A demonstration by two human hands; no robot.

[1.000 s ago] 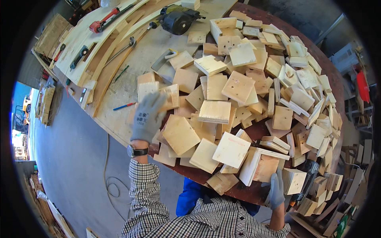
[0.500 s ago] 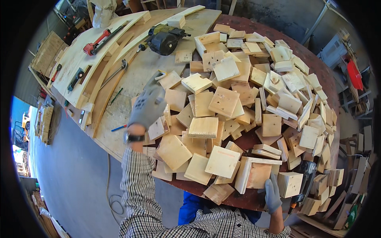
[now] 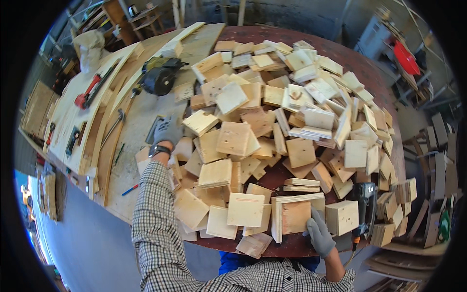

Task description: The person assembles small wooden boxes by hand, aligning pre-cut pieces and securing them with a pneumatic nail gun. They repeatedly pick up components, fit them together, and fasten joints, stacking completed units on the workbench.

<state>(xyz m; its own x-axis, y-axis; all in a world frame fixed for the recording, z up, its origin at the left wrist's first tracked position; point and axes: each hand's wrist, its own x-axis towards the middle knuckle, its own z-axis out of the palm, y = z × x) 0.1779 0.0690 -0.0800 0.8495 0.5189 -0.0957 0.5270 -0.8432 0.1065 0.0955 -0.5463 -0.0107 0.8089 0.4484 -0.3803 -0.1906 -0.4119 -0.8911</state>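
Observation:
My left hand (image 3: 166, 130), in a grey glove, reaches to the left edge of a heap of square wooden blocks (image 3: 233, 138). Its fingers are bent and partly hidden from view. Beside them shows a flat, dark-edged piece (image 3: 153, 130) whose kind I cannot make out. At the table's front edge my gloved right hand (image 3: 319, 234) lies against an upright wooden block (image 3: 296, 217). Its fingers are stretched out and the thumb stands apart. A single thick block stack (image 3: 342, 217) stands just right of that hand.
A dark power tool (image 3: 364, 207) with a cord lies at the right front. On the left are a black and yellow machine (image 3: 159, 77), a hammer (image 3: 113, 127), a red tool (image 3: 88, 92), a pencil (image 3: 130, 190) and long curved wooden strips (image 3: 104, 146). The dark red tabletop (image 3: 272, 34) shows behind the heap.
The view has turned, so the table appears farther left and lower. My left hand has moved forward along the heap's left edge. My right hand has shifted onto the upright block's right side.

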